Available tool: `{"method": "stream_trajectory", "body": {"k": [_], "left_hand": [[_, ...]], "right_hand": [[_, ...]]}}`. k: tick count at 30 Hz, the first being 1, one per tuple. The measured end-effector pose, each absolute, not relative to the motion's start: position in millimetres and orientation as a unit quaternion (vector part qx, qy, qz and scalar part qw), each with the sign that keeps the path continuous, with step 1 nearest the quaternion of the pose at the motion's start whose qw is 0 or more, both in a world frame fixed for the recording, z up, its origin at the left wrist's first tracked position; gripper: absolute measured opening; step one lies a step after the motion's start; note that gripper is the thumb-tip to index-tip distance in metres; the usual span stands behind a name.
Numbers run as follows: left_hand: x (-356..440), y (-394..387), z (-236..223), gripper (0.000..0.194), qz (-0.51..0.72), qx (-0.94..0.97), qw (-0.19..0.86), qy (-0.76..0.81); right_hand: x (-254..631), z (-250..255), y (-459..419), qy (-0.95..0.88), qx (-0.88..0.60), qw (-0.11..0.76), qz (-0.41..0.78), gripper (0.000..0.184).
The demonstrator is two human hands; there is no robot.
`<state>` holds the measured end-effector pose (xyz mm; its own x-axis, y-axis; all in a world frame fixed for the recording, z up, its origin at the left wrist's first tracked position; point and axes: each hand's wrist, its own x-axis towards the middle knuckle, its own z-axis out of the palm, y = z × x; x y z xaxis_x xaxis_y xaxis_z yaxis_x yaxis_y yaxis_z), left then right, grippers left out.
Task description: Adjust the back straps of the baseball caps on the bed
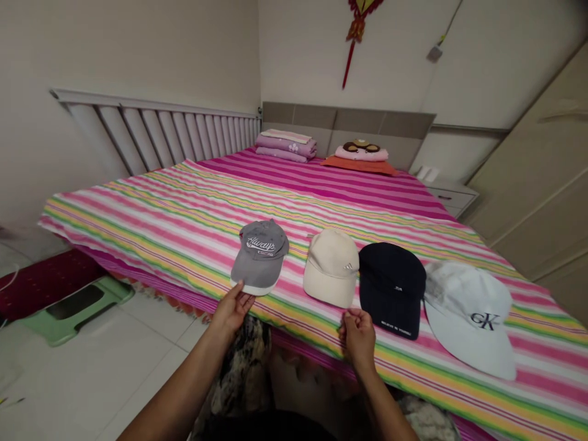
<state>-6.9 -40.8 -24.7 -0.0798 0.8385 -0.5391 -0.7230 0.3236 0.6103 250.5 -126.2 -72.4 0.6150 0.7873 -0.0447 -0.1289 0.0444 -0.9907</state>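
A grey baseball cap with white "Always" lettering lies on the striped bedsheet, its brim towards me. My left hand pinches the brim's front edge, thumb on top and fingers underneath. To its right sits a beige cap with a small metallic logo. Just below that brim is my right hand, fingers curled closed over the sheet near the bed's edge; I see nothing in them. Further right are a black cap with small white lettering and a white cap with a dark monogram.
Folded purple bedding and a pink folded pile lie by the headboard. A white slatted rail runs along the left. A green stool stands on the tiled floor, and a nightstand stands at the far right.
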Motion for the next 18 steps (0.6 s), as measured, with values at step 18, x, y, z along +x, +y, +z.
{"method": "stream_trajectory", "body": {"k": [18], "left_hand": [[-60.5,12.3,5.1,0.023,0.706,0.078,0.623,0.327]], "right_hand": [[251.8,-74.2,-128.0,-0.271,-0.591,0.67,0.359,0.027]]}}
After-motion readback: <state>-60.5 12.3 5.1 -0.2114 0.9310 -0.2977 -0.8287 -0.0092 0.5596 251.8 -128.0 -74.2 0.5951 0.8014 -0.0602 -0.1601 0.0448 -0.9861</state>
